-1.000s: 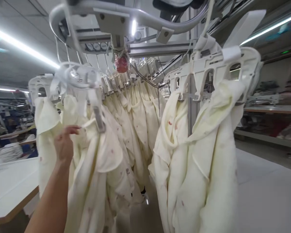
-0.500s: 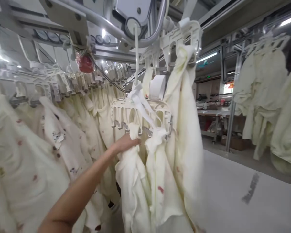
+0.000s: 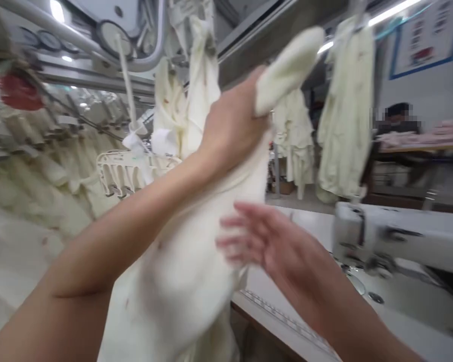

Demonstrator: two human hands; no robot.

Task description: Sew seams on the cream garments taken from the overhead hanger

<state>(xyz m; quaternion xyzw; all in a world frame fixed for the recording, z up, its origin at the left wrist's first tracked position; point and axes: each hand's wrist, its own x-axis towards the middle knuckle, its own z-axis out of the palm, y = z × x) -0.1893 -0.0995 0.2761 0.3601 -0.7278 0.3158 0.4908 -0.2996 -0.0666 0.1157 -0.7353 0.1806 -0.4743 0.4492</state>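
My left hand (image 3: 236,123) is raised at the middle of the view, its fingers wrapped round a cream fabric garment piece (image 3: 196,261). One end of the fabric sticks up past my fist, and the rest hangs down, blurred, below my forearm. My right hand (image 3: 256,239) is open beside the hanging fabric, fingers spread and smeared by motion; whether it touches the cloth I cannot tell. Behind my left forearm hangs a white clip hanger (image 3: 136,168) with white strips tied at its hook.
A white sewing machine (image 3: 392,236) stands on the table (image 3: 272,296) at right. Overhead runs a metal rail (image 3: 83,48). Cream garments (image 3: 347,110) hang at the back and along the left. A person (image 3: 398,120) sits far right behind pink fabric (image 3: 419,138).
The view has swung right. My left hand has come away from the clip hanger and up to the right, carrying the cream piece. My right hand has come into view.
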